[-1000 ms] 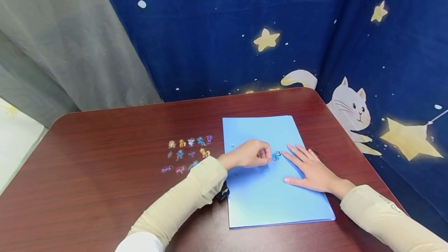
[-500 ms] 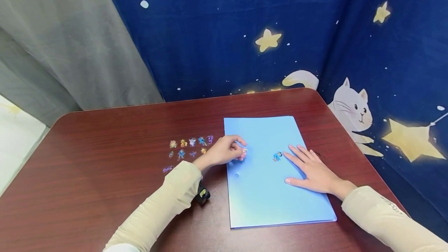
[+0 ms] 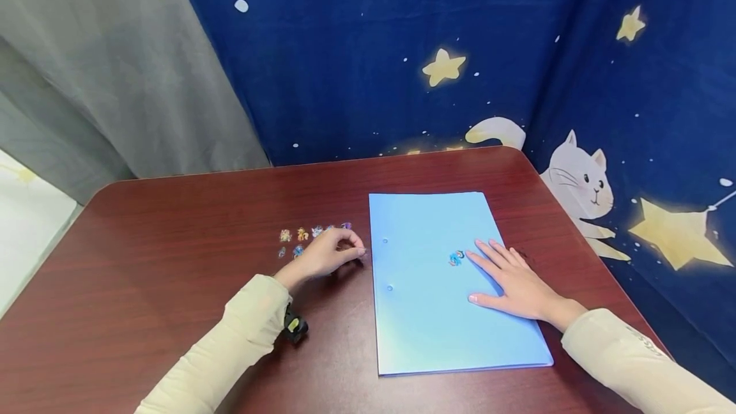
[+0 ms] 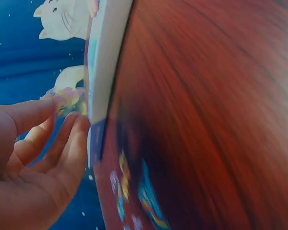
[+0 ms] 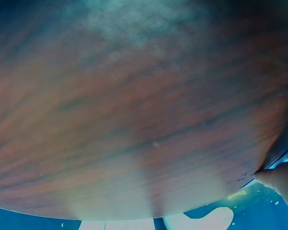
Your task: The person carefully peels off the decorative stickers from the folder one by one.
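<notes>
My left hand [image 3: 326, 252] is over the table just left of a light blue folder [image 3: 454, 331], pinching a small clear-edged sticker [image 4: 69, 99] with pink and yellow colours between thumb and fingers. In the head view that sticker is too small to make out well. My right hand [image 3: 514, 283] rests flat with spread fingers on the folder's right side. By its index fingertip lies a blue pony sticker [image 3: 456, 259]. Several more pony stickers [image 3: 302, 234] lie in rows on the table, partly hidden by my left hand and forearm.
The dark red wooden table [image 3: 190, 241] has a rounded far edge. Behind it hang a grey curtain [image 3: 132, 82] and a blue curtain [image 3: 345, 69] with stars and a cat. A black wrist camera [image 3: 296, 327] is strapped under my left wrist.
My left hand has moved left, from beside the blue pony sticker, across the folder's left edge to over the table, carrying the pinkish sticker. My right hand has stayed in place.
</notes>
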Action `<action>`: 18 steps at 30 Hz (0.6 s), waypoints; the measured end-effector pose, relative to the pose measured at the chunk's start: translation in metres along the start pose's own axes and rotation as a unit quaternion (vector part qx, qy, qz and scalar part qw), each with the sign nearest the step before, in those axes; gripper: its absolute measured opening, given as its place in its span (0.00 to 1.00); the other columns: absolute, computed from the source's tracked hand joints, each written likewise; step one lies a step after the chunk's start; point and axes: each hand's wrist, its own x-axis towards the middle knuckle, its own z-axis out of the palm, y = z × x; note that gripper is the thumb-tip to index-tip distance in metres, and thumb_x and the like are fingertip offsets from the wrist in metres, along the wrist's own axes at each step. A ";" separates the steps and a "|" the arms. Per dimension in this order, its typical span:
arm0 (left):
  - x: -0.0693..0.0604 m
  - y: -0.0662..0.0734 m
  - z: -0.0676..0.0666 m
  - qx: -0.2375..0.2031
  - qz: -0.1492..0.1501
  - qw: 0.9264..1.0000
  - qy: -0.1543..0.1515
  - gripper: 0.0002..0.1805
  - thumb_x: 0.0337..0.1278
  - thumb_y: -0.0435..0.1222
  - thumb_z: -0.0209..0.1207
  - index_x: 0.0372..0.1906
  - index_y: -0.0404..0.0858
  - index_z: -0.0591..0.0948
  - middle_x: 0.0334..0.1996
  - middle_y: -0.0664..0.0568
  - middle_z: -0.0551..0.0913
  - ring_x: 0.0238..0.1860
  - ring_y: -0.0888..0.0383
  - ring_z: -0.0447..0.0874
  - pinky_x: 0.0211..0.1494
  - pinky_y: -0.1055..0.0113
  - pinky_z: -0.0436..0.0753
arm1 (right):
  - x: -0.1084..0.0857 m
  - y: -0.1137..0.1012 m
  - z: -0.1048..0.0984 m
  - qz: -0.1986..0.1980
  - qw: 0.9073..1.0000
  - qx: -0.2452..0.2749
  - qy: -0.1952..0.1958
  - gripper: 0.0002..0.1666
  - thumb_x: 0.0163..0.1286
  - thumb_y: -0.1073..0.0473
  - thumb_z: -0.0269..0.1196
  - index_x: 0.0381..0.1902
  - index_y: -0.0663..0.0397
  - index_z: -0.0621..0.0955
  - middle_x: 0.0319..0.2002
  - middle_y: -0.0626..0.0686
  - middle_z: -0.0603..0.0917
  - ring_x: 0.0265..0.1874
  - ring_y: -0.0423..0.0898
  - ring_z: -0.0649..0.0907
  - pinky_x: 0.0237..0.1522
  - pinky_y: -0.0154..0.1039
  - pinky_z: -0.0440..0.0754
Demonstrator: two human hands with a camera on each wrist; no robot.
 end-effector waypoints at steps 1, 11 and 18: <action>-0.002 -0.002 -0.002 0.001 -0.007 1.000 -0.002 0.06 0.56 0.33 0.55 0.27 0.36 0.78 0.26 0.48 0.81 0.24 0.50 0.77 0.27 0.66 0.75 | 0.000 0.000 0.000 0.000 1.000 0.000 0.000 0.46 0.53 0.33 0.57 0.64 0.49 0.62 0.66 0.56 0.55 0.64 0.59 0.51 0.57 0.62 0.47; -0.018 -0.024 -0.010 -0.005 -0.037 0.999 -0.006 0.04 0.50 0.29 0.58 0.26 0.31 0.78 0.19 0.50 0.78 0.22 0.60 0.75 0.24 0.69 0.74 | 0.000 -0.001 0.001 0.001 1.000 0.001 -0.002 0.46 0.53 0.33 0.57 0.64 0.49 0.62 0.66 0.57 0.55 0.64 0.59 0.51 0.57 0.62 0.47; -0.019 -0.029 -0.006 0.054 -0.055 0.997 0.024 0.05 0.46 0.31 0.61 0.22 0.34 0.78 0.14 0.54 0.77 0.18 0.65 0.73 0.22 0.72 0.71 | 0.001 -0.001 0.002 0.002 1.000 -0.002 -0.004 0.46 0.53 0.33 0.57 0.64 0.49 0.62 0.66 0.57 0.55 0.64 0.59 0.51 0.57 0.62 0.47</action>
